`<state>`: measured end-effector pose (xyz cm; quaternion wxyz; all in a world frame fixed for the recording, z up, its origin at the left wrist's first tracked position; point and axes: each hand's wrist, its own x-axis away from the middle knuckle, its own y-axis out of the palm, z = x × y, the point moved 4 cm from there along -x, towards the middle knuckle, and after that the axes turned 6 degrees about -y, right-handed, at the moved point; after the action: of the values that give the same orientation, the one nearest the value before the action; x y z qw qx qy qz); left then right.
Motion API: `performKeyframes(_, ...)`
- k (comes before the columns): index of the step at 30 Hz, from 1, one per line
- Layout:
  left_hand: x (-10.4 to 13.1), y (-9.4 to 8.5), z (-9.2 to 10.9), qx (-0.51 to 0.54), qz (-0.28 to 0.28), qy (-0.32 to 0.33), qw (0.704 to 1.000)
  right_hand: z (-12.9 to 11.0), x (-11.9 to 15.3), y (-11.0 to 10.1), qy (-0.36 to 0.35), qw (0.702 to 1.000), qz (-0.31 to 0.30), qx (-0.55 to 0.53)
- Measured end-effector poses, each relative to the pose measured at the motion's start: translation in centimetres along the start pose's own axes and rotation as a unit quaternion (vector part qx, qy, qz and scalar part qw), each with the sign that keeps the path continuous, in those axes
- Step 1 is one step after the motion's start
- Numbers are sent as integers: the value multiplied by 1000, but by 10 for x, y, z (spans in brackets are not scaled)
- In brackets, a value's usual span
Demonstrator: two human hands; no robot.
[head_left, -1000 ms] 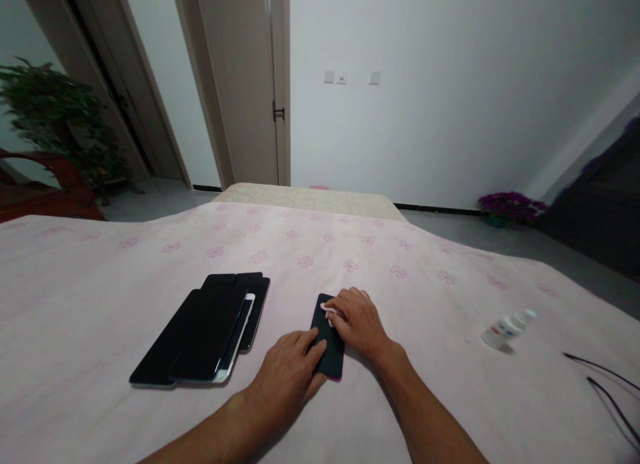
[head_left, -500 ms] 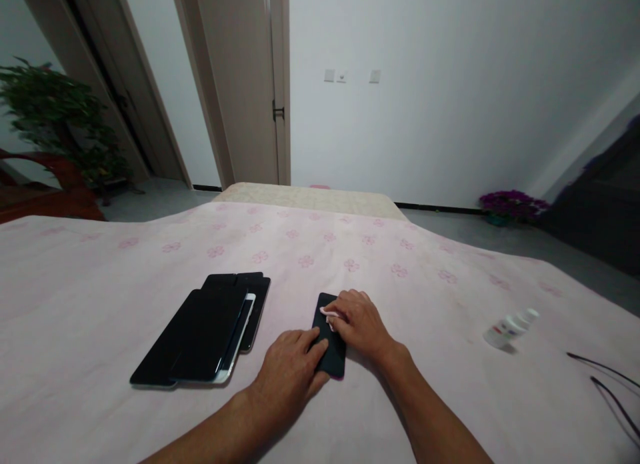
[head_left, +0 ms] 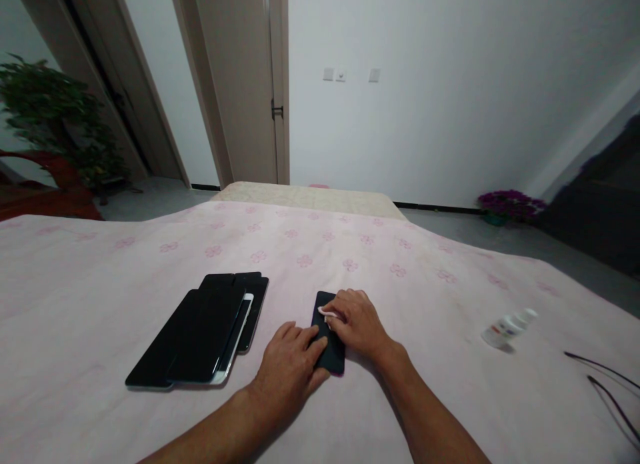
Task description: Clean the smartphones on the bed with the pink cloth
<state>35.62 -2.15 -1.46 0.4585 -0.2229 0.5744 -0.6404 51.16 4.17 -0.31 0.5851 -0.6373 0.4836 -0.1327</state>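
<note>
A dark smartphone (head_left: 332,352) lies flat on the pink flowered cloth, between my two hands. My left hand (head_left: 289,359) steadies it by the near left side, with the thumb and fingertips on its surface. In the pinched fingers of my right hand (head_left: 357,321) is a small white wipe (head_left: 326,312), pressed against the upper part of the phone. Part of the wipe is hidden under those fingers. To the left of my left hand lies an overlapping pile of black-screened tablets (head_left: 203,337) and phones, one with a white frame (head_left: 246,311).
A white bottle (head_left: 509,329) lies tilted on the cloth (head_left: 430,304) at the right. Two ends of black cable (head_left: 607,369) reach in from the right edge. Beyond the cloth are a door (head_left: 237,84), a leafy plant (head_left: 55,117) and purple flowers (head_left: 510,203).
The view has shifted very slightly. The fingers of my left hand have spread a little; my right hand and the wipe are in nearly the same place on the phone.
</note>
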Motion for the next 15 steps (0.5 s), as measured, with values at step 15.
performKeyframes(15, -8, -1, 1, -4, 11, -4, 1000, -7, -1, 8, -6, 999, 43, -9)
